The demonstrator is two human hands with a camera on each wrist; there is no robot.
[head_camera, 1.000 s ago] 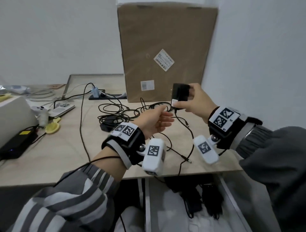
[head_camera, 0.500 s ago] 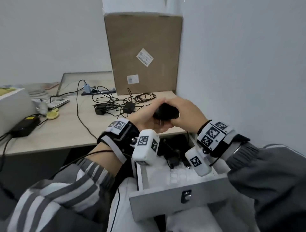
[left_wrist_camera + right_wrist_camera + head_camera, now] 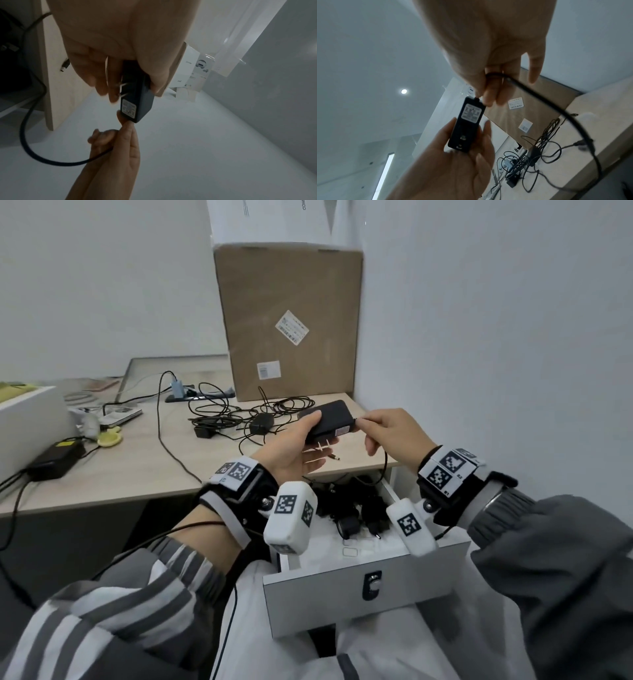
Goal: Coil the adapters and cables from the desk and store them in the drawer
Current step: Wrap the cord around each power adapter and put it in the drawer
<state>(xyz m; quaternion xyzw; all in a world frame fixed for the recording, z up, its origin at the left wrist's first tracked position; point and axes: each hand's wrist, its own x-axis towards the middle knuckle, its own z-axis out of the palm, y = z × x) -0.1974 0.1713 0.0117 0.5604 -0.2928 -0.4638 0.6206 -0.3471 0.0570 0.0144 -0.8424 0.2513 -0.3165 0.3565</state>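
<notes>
A black power adapter (image 3: pixel 328 420) with two metal prongs is held above the desk's front right corner. My left hand (image 3: pixel 297 445) grips its body (image 3: pixel 137 94) between thumb and fingers. My right hand (image 3: pixel 390 433) pinches the adapter's black cable (image 3: pixel 539 97) right where it leaves the body (image 3: pixel 467 121). The cable hangs down in a loop (image 3: pixel 32 142), and its barrel plug (image 3: pixel 334 457) lies near the desk edge. Below the hands, the white drawer (image 3: pixel 370 587) stands open with several black adapters and cables (image 3: pixel 356 511) inside. More tangled black cables and adapters (image 3: pixel 239 419) lie on the desk.
A tall cardboard box (image 3: pixel 291 320) stands at the back against the right wall. A power strip (image 3: pixel 191 396), a black power brick (image 3: pixel 54 457), a white box (image 3: pixel 27 422) and small items sit on the left of the desk (image 3: pixel 137 467). The wall is close on the right.
The hands have lifted from just over the drawer and come apart. The adapter now lies flat in my left hand, and my right hand has shifted to the cable at its end.
</notes>
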